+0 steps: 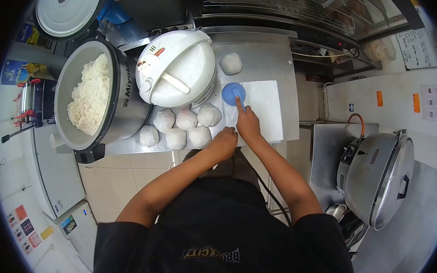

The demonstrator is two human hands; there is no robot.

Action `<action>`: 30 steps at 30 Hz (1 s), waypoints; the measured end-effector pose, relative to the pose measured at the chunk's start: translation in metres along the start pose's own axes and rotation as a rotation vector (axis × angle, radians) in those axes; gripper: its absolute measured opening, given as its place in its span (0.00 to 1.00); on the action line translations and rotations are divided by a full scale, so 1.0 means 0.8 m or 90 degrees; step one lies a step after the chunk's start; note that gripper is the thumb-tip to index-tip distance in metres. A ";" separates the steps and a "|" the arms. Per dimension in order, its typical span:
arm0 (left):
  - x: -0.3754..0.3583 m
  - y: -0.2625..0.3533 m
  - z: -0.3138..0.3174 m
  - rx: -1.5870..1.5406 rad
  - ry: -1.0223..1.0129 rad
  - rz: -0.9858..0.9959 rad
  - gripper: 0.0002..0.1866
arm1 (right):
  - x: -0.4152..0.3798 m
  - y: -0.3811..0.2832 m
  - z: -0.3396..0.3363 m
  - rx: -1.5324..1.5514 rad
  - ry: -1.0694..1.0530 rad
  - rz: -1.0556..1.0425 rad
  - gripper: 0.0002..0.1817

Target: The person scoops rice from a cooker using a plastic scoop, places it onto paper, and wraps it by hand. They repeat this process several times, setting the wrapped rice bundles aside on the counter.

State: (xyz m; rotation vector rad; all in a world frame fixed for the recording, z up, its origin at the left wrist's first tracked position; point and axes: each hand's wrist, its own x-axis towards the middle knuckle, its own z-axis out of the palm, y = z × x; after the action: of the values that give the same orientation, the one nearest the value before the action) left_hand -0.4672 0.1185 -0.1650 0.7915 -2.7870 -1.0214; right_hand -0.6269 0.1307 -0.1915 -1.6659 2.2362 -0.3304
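My right hand (248,122) is closed round the handle of a blue round-headed tool (232,93), with the index finger stretched along it. The tool's head rests over the left part of a stack of white sheets (265,109) on the steel table. At the table's front edge my left hand (223,144) has its fingers curled together by the sheets' near left corner; what they pinch, if anything, is hidden. Just left of it lie several round white wrapped bundles (187,119). One more wrapped bundle (231,63) sits behind the tool.
A large open cooker pot (111,50) of white rice (90,96) stands at the left. Beside it is a white lidded container (183,64) with a pale paddle (175,83) on top. A glass-fronted cabinet (306,12) stands behind the steel table (287,75); another lidded cooker (376,176) is at the right.
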 end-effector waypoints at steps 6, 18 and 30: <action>0.044 -0.011 -0.070 -0.061 -0.099 -0.194 0.14 | 0.005 0.016 -0.019 0.002 -0.005 -0.034 0.42; 0.102 -0.053 -0.092 0.009 -0.135 -0.330 0.13 | -0.002 0.044 -0.030 0.172 0.047 -0.069 0.35; 0.175 -0.096 -0.005 -0.034 0.307 -0.497 0.10 | 0.005 0.077 -0.046 0.076 -0.024 -0.098 0.41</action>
State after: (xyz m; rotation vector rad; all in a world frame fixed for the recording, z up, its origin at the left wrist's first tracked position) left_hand -0.5536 -0.0020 -0.2244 1.8922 -2.0377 -0.7992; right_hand -0.6968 0.1445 -0.1810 -1.7682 2.0237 -0.4572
